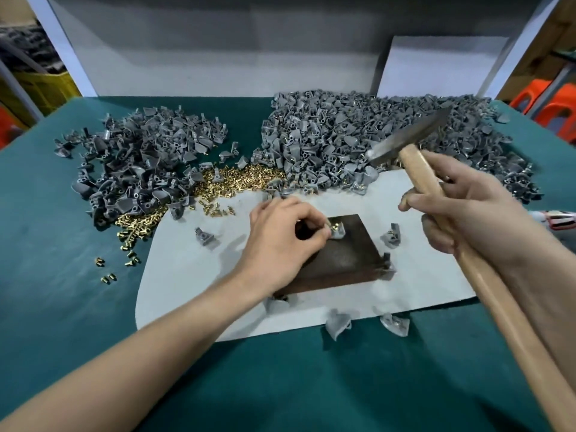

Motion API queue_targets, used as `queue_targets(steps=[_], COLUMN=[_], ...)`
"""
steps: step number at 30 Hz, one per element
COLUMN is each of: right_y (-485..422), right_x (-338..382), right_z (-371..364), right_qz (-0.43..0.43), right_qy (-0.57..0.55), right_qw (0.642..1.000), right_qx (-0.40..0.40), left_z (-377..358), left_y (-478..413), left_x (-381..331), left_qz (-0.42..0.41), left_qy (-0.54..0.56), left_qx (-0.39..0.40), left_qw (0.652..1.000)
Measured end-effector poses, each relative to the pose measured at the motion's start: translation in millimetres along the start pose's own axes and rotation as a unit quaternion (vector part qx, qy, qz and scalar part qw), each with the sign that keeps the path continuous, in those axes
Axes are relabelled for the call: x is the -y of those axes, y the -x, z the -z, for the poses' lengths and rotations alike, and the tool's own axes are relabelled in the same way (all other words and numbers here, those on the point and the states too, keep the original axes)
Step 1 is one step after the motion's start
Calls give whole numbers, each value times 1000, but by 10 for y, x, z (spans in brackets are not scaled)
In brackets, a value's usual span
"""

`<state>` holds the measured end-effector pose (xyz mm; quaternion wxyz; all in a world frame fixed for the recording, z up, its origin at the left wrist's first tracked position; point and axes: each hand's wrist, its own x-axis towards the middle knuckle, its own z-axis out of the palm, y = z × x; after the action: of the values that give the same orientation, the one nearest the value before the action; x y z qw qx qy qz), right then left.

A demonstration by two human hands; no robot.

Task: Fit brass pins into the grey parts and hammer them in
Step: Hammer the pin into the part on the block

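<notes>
My left hand [280, 235] pinches a small grey part [338, 232] with a brass pin in it, held down on the dark metal block [339, 260]. My right hand [461, 210] grips the wooden handle of a hammer [411, 137], whose steel head is raised above and behind the block. A heap of loose brass pins [237, 179] lies between two piles of grey parts, one at the left [140, 163] and a larger one at the right [358, 135].
A pale grey mat [193, 275] covers the green table [62, 307] under the block. Several single grey parts [204, 236] lie on the mat around the block and at its front edge. Stray pins [109, 277] lie on the green cloth at the left. A white panel stands behind.
</notes>
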<state>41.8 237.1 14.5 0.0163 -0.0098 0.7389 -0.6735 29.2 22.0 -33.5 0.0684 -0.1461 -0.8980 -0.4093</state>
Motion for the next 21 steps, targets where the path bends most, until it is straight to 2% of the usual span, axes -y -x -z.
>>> queue_targets(steps=[2, 4, 6, 8, 12, 21], right_y=[93, 160, 201, 242, 284, 301], right_x=[174, 279, 307, 319, 327, 219], right_z=[-107, -207, -275, -317, -320, -389], right_qz=[6, 9, 35, 52, 54, 82], right_qy=[34, 131, 241, 293, 330, 361], right_qw=[998, 988, 965, 950, 940, 924], right_qx=[47, 78, 93, 91, 69, 98], left_z=[-7, -2, -16, -36, -63, -104], left_y=[-7, -16, -22, -23, -30, -28], left_x=[30, 40, 54, 66, 69, 162], left_qz=[2, 14, 33, 54, 84, 40], left_qy=[12, 37, 58, 68, 69, 105], left_qx=[2, 2, -7, -20, -56, -49], left_qw=[1000, 999, 998, 996, 993, 992])
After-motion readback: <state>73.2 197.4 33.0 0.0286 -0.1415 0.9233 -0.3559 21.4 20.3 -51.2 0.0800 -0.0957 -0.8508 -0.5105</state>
